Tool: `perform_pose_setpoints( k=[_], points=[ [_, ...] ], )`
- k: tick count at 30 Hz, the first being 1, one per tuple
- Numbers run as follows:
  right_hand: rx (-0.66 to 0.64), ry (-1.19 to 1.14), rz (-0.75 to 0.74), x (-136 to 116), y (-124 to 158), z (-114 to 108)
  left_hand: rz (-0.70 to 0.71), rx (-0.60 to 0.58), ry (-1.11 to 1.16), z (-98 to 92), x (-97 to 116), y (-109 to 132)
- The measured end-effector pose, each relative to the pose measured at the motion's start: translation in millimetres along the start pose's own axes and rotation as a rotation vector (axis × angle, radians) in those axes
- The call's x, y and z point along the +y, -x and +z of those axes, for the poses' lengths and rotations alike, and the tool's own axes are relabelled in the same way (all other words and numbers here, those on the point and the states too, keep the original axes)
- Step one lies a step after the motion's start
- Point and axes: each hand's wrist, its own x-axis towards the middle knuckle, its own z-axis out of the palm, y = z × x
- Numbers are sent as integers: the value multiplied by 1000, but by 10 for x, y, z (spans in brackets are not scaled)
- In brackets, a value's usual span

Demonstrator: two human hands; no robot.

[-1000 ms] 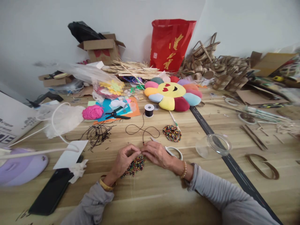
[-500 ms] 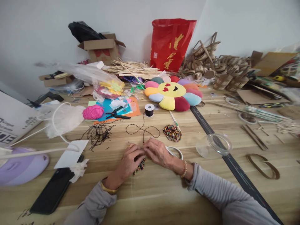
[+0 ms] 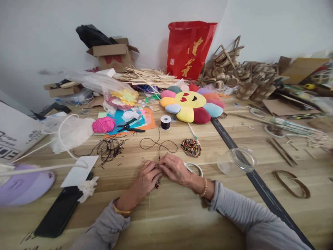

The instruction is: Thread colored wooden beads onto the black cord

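Surface [image 3: 166, 222] is pale wood plank with long grain, and it lies bare from my wrists down to the bottom edge: the most open room. My left grip [image 3: 147, 178], lower centre, is curled closed over the bead cluster [image 3: 157, 183]; a few small round multicolour beads peek out at its right edge. My right grip [image 3: 174, 169], just right of it, is pinched shut on the black cord [image 3: 159, 149], thin and looping up to the spool [image 3: 165, 122]. Fingertips of both touch. White tape ring [image 3: 194, 166] is partly hidden behind the right grip. Loose bead pile [image 3: 191, 147] near, upper right. Clear round lid [image 3: 238, 161] further right. Flat black phone [image 3: 61, 211] well apart, lower left.
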Motion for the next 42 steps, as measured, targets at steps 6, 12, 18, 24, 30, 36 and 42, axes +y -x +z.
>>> perform_pose_setpoints(
  k=[6, 12, 18, 24, 30, 36, 42],
  points=[
    [1, 17, 1, -3, -1, -1, 6, -17, -9, -10, -20, 16],
    [-1, 4, -5, -11, -9, -13, -18, -34, 8, -8, -28, 46],
    [-88, -16, -67, -67, -11, -54, -22, 0, 65, -6, -34, 56],
    [-73, 7, -176, -133, 8, -81, -60, -11, 106, -37, -13, 48],
    [-16, -61, -51, -96, 26, -61, -64, 0, 135, -19, -10, 49],
    [109, -173, 103, -62, -13, -63, -81, -4, 145, -25, 7, 32],
    [176, -240, 255, -63, -36, -63, -103, -15, 142, -11, 15, 16]
  ],
)
